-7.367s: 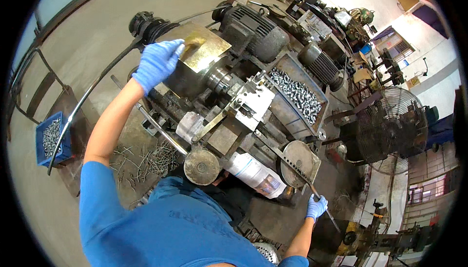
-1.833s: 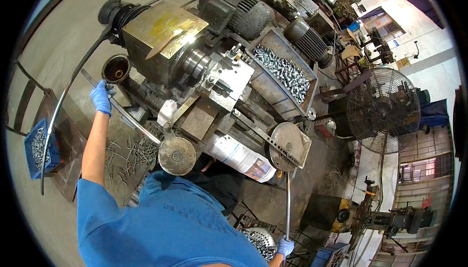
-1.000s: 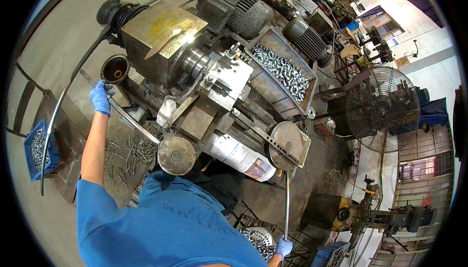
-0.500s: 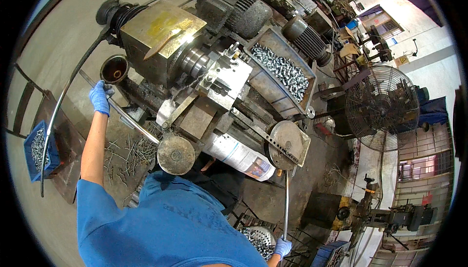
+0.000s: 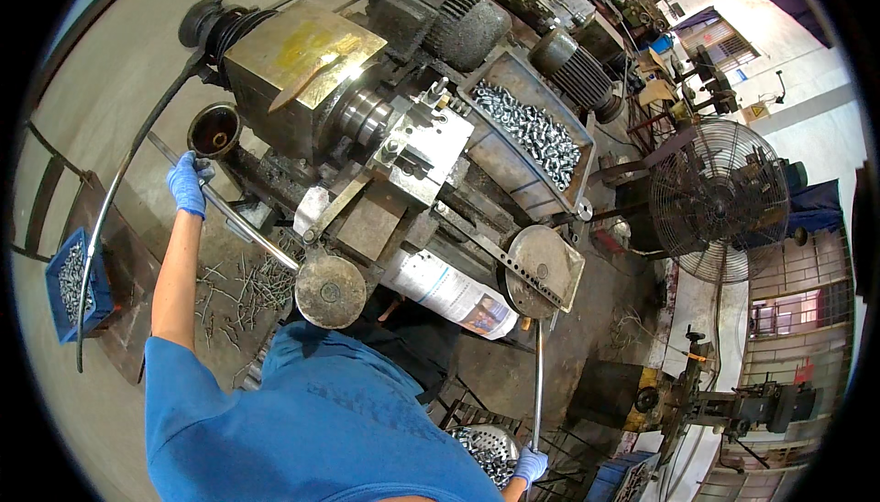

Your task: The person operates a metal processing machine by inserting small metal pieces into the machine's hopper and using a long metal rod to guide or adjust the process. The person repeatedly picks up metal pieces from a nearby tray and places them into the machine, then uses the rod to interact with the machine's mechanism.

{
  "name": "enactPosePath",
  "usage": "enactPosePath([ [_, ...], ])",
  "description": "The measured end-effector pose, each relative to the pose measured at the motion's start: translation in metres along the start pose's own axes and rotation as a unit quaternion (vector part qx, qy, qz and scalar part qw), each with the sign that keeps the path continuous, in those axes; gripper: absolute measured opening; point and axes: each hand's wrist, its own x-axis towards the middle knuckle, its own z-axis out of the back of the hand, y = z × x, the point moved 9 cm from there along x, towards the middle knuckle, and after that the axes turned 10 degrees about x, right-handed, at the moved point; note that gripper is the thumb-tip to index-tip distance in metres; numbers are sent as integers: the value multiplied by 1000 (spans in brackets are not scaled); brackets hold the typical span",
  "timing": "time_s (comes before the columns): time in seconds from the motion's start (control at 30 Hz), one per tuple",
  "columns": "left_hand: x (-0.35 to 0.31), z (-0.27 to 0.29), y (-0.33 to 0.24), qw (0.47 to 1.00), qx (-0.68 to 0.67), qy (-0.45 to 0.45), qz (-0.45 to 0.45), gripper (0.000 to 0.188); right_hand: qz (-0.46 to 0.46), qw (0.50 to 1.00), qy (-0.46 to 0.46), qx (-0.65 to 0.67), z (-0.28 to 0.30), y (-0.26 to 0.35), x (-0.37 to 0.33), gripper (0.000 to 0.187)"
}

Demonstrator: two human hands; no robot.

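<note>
My left hand [image 5: 187, 186], in a blue glove, is closed around a long metal lever [image 5: 261, 242] that runs to a round plate [image 5: 331, 292] on the machine's near side. Low on the right, my right hand [image 5: 531, 464], also gloved in blue, grips a second metal lever [image 5: 539, 383]. That one reaches up to another round plate [image 5: 539, 268] with a strip full of holes across it. Between the two plates stands the machine's bright metal clamp block [image 5: 429, 155], beside the steel spindle [image 5: 365, 117]. What sits inside the block is too small to make out.
Behind the block, a grey bin [image 5: 509, 158] holds many small metal parts. A perforated basket [image 5: 500, 438] of similar parts is near my right hand; a blue crate [image 5: 103, 296] stands far left. A caged fan [image 5: 720, 199] is at right. Metal scraps [image 5: 243, 296] litter the floor.
</note>
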Motion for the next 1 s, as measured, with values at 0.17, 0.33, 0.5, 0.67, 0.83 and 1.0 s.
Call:
enactPosePath([
  [0.17,-2,-1,-4,1000,3,5,-11,20,7,1000,-12,7,0,-3,-2,46],
  [0.33,-4,-2,-7,1000,-1,8,-12,20,1,1000,-6,5,-10,-13,2,46],
  [0.5,0,0,-1,1000,-9,7,5,20,2,1000,-8,10,-4,-4,-6,47],
  [0.67,-7,-4,-8,1000,-12,12,-6,20,-22,1000,18,-5,9,6,-15,40],
  [0.83,-2,-5,-4,1000,-2,15,-16,19,22,999,-11,22,9,21,-13,44],
  [1.0,3,2,-1,1000,11,13,0,19,205,967,-131,80,42,146,-38,48],
])
